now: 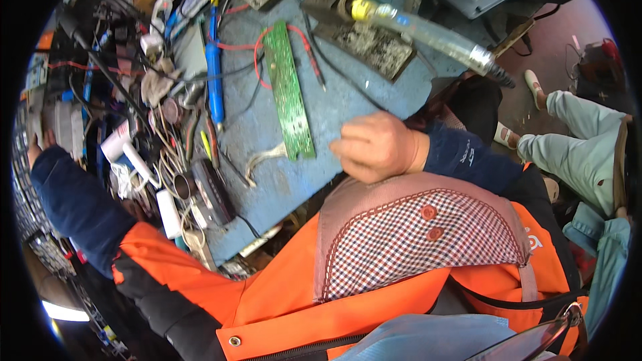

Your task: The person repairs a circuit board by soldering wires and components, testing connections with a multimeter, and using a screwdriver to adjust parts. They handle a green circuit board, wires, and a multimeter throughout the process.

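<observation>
Your right hand (380,147) balls at three o'clock, left hand (40,145) unreadable at nine; a stand (366,45) cradles a soldering iron (428,35) at one.

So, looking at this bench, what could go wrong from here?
The thin red wire loops by the upper part of the long green circuit board; if pulled, it might drag the board. The clear tubular handle with a yellow collar seems to jut past the edge of the blue bench, so the bare right hand might knock it.
</observation>
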A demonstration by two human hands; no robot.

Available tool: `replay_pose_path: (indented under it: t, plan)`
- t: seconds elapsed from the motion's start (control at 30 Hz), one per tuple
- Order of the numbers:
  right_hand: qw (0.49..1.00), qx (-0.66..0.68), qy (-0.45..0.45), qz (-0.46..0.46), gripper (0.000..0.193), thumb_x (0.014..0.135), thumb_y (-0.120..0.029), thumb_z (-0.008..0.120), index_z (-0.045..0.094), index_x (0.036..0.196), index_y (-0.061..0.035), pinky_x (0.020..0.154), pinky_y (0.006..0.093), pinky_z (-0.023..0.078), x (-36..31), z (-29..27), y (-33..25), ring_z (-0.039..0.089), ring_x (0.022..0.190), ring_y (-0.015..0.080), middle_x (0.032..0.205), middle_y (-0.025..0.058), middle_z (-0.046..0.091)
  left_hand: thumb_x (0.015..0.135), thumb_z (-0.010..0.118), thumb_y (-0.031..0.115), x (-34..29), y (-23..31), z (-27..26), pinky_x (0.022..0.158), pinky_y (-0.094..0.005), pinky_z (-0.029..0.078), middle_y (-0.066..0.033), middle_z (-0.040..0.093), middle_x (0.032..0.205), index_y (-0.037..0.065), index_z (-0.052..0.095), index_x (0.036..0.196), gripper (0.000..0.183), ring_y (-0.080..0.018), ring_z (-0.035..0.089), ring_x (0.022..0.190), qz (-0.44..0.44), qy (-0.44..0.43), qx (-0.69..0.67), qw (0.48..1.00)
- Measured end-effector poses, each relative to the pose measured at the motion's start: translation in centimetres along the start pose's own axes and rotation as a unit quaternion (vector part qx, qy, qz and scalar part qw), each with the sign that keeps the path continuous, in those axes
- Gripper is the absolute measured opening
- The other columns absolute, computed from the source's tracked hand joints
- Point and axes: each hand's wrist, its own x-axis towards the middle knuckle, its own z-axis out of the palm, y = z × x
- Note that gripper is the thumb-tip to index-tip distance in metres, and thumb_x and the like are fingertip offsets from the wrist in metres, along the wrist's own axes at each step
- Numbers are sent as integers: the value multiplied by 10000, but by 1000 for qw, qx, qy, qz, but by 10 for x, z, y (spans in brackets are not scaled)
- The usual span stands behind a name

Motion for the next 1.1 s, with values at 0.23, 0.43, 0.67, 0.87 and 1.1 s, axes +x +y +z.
replay_pose_path:
  t: [0.23, 0.43, 0.67, 0.87, 1.1]
  plan:
    - [991, 90, 52, 84, 229, 815, 17, 619, 688, 1028, -31, 660, 457, 541, 3, 7, 9, 649, 749, 365, 895, 147, 615, 1052, 644, 276, -351, 81, 91, 729, -284, 533, -69, 728, 1124, 22, 751, 1275, 355, -126, 689, 868, 62, -309, 62, 947]
    - [960, 177, 72, 204, 216, 963, 74, 542, 673, 1119, 1, 742, 357, 592, 6, 9, 1, 740, 827, 254, 969, 139, 716, 719, 928, 515, -503, 41, 170, 906, -509, 591, -338, 744, 1104, -96, 595, 1341, 933, -463, 744, 1065, 243, -393, 264, 847]
    - [878, 345, 118, 311, 130, 1060, -22, 598, 662, 1166, 18, 738, 308, 614, 4, 6, -8, 757, 835, 163, 989, 100, 772, 889, 657, 211, -455, 55, 134, 656, -322, 543, -122, 714, 928, -83, 581, 1428, 619, -186, 643, 718, -133, -454, -109, 874]
    - [811, 438, 70, 382, 176, 1050, -88, 666, 726, 1143, 49, 681, 289, 607, 29, 0, -9, 710, 761, 127, 923, 62, 739, 968, 469, 203, -404, 34, 113, 739, -404, 596, -255, 704, 1158, -57, 519, 1447, 547, -304, 701, 845, -152, -451, -505, 720]
    - [888, 324, 163, 284, 242, 988, 5, 623, 743, 1192, 55, 732, 304, 602, 59, 1, 21, 714, 792, 150, 987, 83, 744, 943, 424, 138, -416, -26, 193, 771, -512, 657, -251, 714, 1160, -55, 541, 1395, 505, -420, 758, 910, -214, -361, -595, 686]
